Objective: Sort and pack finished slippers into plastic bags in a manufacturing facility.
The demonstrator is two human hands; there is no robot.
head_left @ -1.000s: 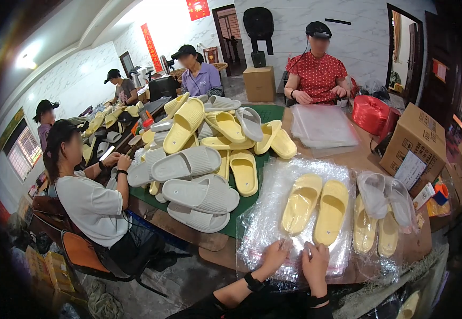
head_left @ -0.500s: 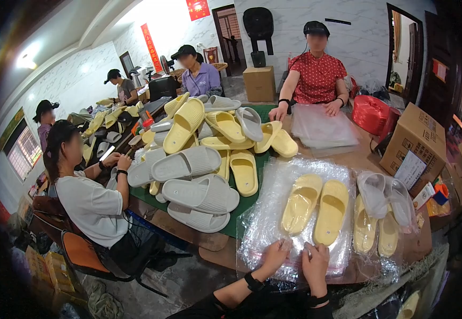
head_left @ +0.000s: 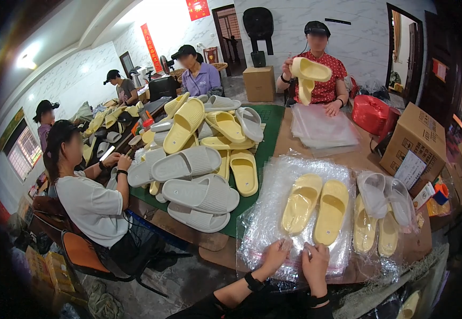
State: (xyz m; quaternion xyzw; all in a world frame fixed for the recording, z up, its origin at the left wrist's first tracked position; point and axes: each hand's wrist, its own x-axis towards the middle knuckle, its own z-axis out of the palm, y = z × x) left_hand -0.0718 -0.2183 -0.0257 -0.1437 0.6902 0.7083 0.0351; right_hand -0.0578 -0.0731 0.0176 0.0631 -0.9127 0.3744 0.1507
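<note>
From the head camera, both hands rest at the near edge of a clear plastic bag [head_left: 294,223] spread flat on the table [head_left: 369,159]. The left hand [head_left: 274,255] pinches the film, fingers curled together on its edge; the right hand [head_left: 316,261] lies just beside it, fingers together and pressed on the same edge. On the bag lies a pair of yellow slippers [head_left: 316,210], side by side. To the right sit bagged slippers [head_left: 382,212]; to the left, a heap of grey and yellow slippers [head_left: 204,154]. Across the table, a person in red [head_left: 321,74] holds up a yellow slipper.
</note>
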